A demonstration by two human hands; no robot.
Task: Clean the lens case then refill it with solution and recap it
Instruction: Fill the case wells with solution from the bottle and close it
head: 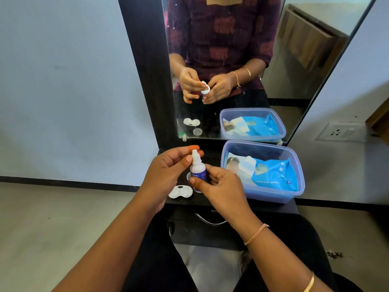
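Black shelf [273, 207], mirror [231, 60] (smudged), pale wall [63, 81]

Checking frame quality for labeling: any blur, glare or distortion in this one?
Head view: wide-angle bending on the mirror frame; solution bottle label soft, only partly legible; mirror speckled with spots, no strong glare; lighting even, soft; lens case sharp enough.

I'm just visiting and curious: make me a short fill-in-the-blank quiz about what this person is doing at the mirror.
1. The right hand grips a small white ____ with a blue label.
2. The open lens case lies on the black ____.
3. The blue wipes pack sits inside a clear plastic ____.
4. The left hand has its fingertips at the bottle's ____.

Missing words: bottle; shelf; tub; tip
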